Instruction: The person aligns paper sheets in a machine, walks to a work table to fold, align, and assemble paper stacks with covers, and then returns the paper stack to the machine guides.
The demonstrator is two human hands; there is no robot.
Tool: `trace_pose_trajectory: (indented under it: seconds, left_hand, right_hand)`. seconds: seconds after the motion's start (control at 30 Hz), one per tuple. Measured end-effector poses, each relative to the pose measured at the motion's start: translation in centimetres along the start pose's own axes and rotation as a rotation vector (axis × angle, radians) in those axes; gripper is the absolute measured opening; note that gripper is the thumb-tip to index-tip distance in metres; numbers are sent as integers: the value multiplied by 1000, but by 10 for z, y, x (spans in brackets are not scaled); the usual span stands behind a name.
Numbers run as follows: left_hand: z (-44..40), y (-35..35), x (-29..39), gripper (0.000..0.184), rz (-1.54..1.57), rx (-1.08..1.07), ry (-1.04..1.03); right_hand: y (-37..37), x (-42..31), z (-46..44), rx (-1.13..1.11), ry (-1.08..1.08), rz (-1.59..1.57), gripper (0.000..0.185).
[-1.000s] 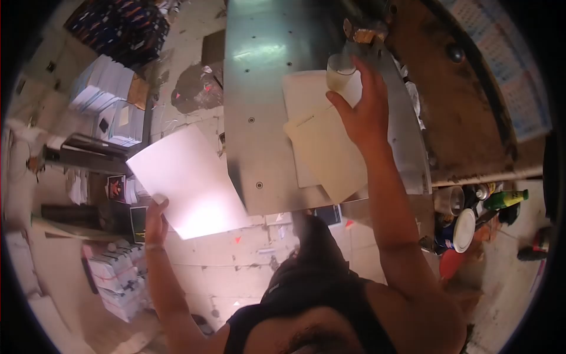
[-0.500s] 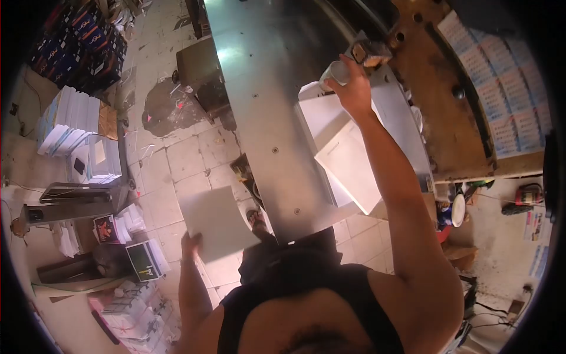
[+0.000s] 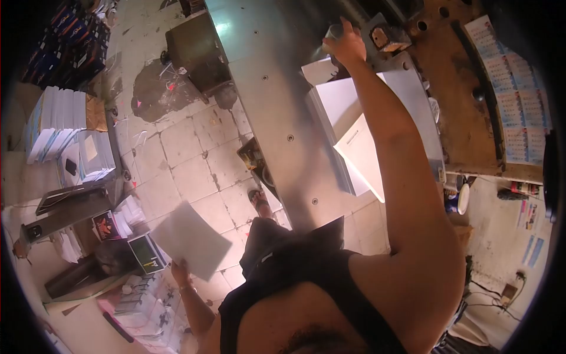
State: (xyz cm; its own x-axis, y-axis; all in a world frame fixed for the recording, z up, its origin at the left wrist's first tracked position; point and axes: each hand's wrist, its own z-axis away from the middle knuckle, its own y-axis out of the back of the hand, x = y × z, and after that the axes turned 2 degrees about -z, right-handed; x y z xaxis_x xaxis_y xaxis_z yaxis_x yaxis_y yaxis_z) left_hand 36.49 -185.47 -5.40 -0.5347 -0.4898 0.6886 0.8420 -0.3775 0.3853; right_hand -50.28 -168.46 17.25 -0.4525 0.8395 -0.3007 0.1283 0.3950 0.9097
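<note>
My left hand (image 3: 181, 274) grips the lower edge of a greyish-white sheet (image 3: 193, 241), held out over the tiled floor at the lower left. My right hand (image 3: 348, 46) is closed around a clear cup (image 3: 334, 33) above the far part of the metal table (image 3: 277, 112). Under my right forearm lies a white stack of paper (image 3: 339, 97), and a cream sheet (image 3: 361, 154) rests at an angle on it. A small curled paper (image 3: 320, 71) is just beyond the stack.
Paper stacks (image 3: 59, 118) and dark boxes (image 3: 71, 44) stand at the left. A brown cabinet (image 3: 197, 53) is beside the table. Printed sheets (image 3: 513, 94) lie on the wooden surface at the right. A metal block (image 3: 386, 36) sits near the cup.
My right hand has carried the cup away from the paper stack, toward the table's far part. My left hand has moved the sheet down and left. The view has shifted too.
</note>
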Motion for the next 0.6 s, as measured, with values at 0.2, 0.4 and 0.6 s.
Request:
trace_pose_trajectory:
  seconds: [0.2, 0.4, 0.6]
  left_hand:
    - [-57, -2, 188, 46, 164, 15, -251]
    - [-71, -112, 402, 45, 280, -100, -427]
    - [-100, -300, 526, 36, 445, -511, -531]
  right_hand:
    - [69, -9, 84, 93, 222, -86, 91]
    - [173, 57, 278, 195, -21, -51, 80]
    - [173, 140, 421, 228, -823, -520, 64]
